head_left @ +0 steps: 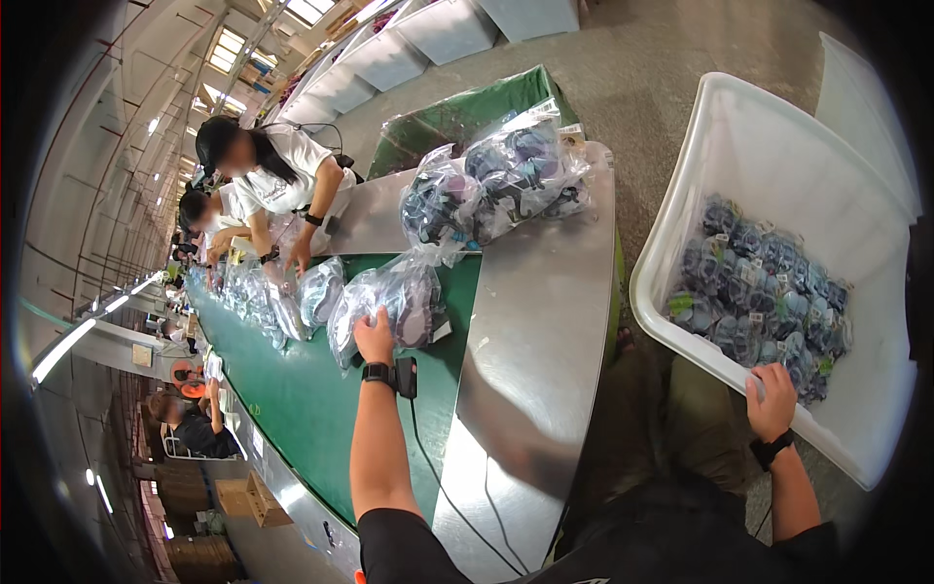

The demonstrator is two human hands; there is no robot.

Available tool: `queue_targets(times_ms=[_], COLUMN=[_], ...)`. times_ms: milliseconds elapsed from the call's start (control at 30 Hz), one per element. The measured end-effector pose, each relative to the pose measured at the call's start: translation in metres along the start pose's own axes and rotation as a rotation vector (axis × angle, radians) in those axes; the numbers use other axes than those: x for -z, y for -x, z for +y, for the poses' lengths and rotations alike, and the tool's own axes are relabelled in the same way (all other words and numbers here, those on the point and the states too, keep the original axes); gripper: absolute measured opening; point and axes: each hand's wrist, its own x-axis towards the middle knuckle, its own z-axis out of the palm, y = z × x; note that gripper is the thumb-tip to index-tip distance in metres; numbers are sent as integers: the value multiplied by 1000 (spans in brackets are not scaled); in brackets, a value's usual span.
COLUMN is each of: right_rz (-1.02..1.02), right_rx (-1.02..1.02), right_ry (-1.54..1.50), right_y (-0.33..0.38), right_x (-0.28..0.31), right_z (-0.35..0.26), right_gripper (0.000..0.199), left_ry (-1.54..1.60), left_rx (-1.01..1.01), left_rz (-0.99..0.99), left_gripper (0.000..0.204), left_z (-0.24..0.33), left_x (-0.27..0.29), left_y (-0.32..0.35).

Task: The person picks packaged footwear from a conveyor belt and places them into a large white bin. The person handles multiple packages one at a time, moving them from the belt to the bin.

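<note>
On the green belt, my left hand point(375, 339) is closed on the near side of a clear plastic bag point(413, 297). Grey-purple items inside it look like footwear, and a white label shows at its edge. Over to the right, my right hand point(769, 399) has its fingers hooked over the rim of a large white bin point(671, 343). Inside that bin lie many clear bags of blue-grey footwear point(754, 282), some with green tags. My right thumb is partly hidden.
More filled bags point(516, 170) rest on the metal table point(525, 321) ahead. Co-workers point(292, 175) handle bags along the green belt point(321, 409). A green container point(477, 112) stands behind the table; white bins point(443, 29) line the back. A cable point(438, 477) trails from my left wrist.
</note>
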Motion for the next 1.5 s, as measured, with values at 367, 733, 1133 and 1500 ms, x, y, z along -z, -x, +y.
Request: queue_targets(times_ms=[367, 733, 1133, 1500], right_rz=[32, 20, 23, -27], right_rx=[20, 19, 39, -85], right_ry=[-7, -9, -12, -96], right_y=[2, 6, 10, 9], right_x=[4, 8, 5, 9], right_z=[-5, -1, 6, 1], right_gripper=[14, 17, 20, 20], left_ry=[-17, 482, 589, 915], left_rx=[248, 131, 128, 363], left_rz=[-454, -340, -200, -394], left_gripper=[68, 70, 60, 97], left_z=[-31, 15, 43, 99], left_x=[7, 75, 145, 113], left_y=[17, 203, 310, 339])
